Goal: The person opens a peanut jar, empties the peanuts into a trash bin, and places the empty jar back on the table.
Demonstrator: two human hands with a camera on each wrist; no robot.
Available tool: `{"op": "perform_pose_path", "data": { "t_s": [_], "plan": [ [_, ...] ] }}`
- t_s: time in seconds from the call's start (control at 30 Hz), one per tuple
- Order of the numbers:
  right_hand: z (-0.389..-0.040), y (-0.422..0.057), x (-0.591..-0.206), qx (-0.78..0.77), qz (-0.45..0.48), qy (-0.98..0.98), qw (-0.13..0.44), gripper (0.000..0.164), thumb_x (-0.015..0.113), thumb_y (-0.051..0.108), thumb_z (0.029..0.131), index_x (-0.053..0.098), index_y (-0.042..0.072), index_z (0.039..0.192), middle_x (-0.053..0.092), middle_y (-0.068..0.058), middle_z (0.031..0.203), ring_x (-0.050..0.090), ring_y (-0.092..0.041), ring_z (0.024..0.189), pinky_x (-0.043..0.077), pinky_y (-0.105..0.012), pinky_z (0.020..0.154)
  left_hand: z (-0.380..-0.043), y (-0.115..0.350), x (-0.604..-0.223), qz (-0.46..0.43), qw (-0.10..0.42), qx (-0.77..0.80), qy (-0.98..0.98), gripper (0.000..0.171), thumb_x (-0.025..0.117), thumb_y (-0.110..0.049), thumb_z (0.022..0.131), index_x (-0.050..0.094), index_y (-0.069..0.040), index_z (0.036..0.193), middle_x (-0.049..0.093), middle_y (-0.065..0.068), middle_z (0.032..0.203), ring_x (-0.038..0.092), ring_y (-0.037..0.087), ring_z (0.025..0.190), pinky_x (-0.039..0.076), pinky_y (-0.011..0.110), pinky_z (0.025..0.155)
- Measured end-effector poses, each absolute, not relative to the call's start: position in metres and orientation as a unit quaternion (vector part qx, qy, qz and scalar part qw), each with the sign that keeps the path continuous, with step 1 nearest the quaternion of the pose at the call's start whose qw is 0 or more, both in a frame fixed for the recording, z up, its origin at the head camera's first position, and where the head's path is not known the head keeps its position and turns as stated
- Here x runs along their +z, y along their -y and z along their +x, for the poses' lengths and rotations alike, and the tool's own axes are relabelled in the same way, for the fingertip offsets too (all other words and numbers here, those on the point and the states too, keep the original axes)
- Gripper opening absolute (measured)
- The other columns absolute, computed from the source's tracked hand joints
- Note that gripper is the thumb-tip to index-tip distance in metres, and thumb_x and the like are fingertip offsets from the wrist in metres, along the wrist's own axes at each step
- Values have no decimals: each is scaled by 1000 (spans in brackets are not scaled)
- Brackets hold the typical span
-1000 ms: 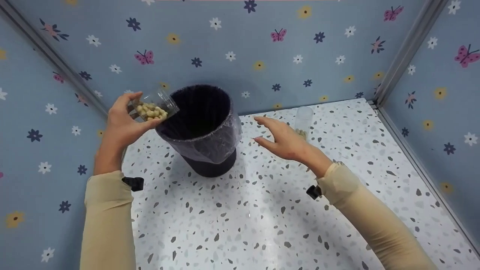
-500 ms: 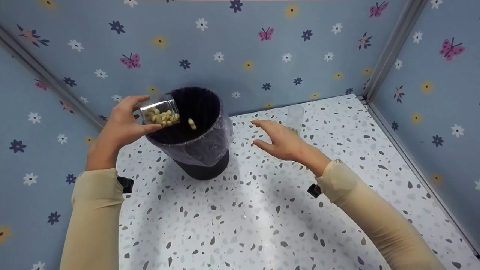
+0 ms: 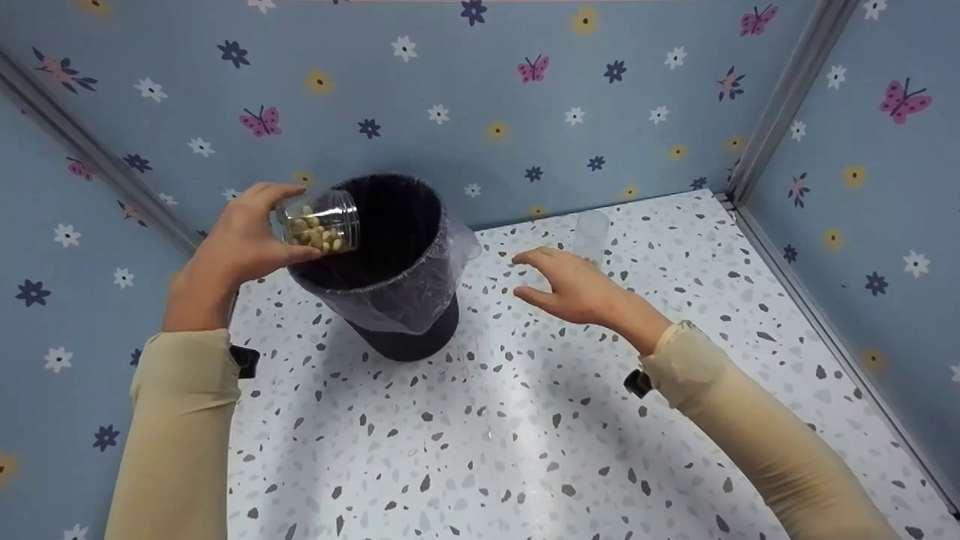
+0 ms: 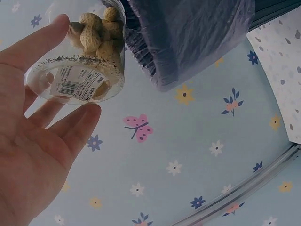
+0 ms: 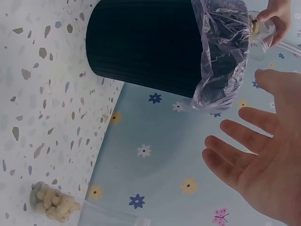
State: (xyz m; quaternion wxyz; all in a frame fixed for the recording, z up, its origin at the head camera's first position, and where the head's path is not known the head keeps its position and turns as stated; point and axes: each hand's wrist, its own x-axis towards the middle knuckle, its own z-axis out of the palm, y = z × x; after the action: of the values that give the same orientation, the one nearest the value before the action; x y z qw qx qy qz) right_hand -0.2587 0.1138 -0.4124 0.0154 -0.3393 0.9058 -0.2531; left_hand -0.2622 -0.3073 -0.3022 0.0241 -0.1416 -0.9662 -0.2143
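- Head view: left hand [image 3: 238, 238] pinches clear jar [image 3: 330, 217] near its base.
- Clear jar likely light, stiff, slippery; grip its sides.
- Right hand [image 3: 574, 287]: fingers spread, holding nothing.

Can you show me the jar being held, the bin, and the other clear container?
Clear, short cylindrical jar [image 3: 321, 223]: head view, on its side wall.
Black, round, plastic-lined bin [image 5: 160, 47]: right wrist view, on its bare side wall.
Tall, clear cylindrical container [image 3: 591, 234]: head view, on its upper wall.
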Motion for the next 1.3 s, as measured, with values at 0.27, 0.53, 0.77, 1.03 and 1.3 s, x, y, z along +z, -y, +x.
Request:
{"op": "perform_pose_path", "data": {
  "t_s": [0.27, 0.53, 0.77, 1.03, 1.3],
  "plan": [
    [-259, -116, -420, -258, -357, -898, 2, 42, 58, 32, 98, 57, 5, 130, 60, -10, 128, 55, -25, 118, 45, -38, 101, -265, 303, -298, -149, -16, -182, 972, 84, 85, -15, 75, 40, -4, 146, 34, 22, 148, 33, 47, 132, 30, 65, 104],
    [-258, -119, -424, -268, -365, -892, 3, 37, 59, 28, 98, 59, 4, 126, 62, -11, 123, 57, -25, 114, 47, -38, 98, -266, 300, -296, -157, -10, -173, 972, 85, 86, -12, 72, 42, -4, 144, 37, 21, 146, 35, 46, 131, 30, 64, 104],
    [-258, -122, -426, -269, -379, -885, -8, 34, 59, 25, 98, 61, 3, 124, 63, -11, 121, 59, -25, 112, 47, -37, 97, -265, 300, -296, -165, -1, -155, 974, 84, 86, -9, 70, 45, -4, 143, 39, 21, 144, 38, 46, 128, 32, 65, 102],
    [-255, -127, -430, -267, -373, -889, -2, 35, 59, 26, 98, 60, 4, 125, 63, -10, 122, 58, -24, 112, 48, -38, 97, -258, 297, -290, -169, 26, -182, 968, 84, 87, -20, 73, 44, -6, 144, 41, 19, 143, 38, 43, 129, 31, 62, 105],
    [-252, -132, -430, -272, -386, -882, -8, 32, 61, 23, 97, 62, 3, 122, 65, -9, 119, 60, -23, 108, 49, -36, 95, -237, 283, -292, -226, 123, -214, 942, 81, 90, -25, 70, 51, -9, 139, 51, 10, 136, 45, 32, 126, 39, 53, 103]
  ]
}}
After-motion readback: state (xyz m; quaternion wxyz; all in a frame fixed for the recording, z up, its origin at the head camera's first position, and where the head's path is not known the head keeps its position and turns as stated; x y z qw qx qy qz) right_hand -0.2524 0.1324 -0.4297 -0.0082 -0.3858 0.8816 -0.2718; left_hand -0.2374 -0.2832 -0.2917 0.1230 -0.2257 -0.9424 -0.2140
